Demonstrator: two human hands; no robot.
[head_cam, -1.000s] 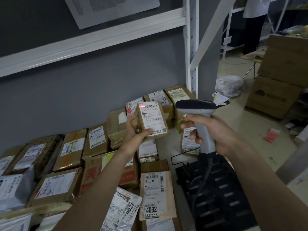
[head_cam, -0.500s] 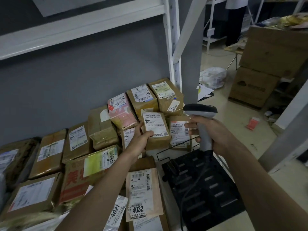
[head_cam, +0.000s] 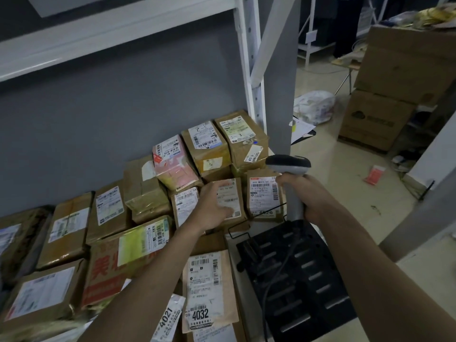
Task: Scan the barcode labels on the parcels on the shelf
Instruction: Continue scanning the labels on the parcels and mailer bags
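Left hand (head_cam: 214,206) rests on a small brown parcel (head_cam: 232,201), fingers spread over its label; right hand (head_cam: 299,193) grips the barcode scanner (head_cam: 288,166).

Risk assessment: the parcel sits in the shelf (head_cam: 249,280) stack near the right end, touching its neighbours on both sides. Fingers cover part of the barcode, so a read could fail or register the adjacent label (head_cam: 265,196). The scanner points over the stack, not at this label. The trailing cable (head_cam: 278,267) could snag on the black slotted tray (head_cam: 303,280).
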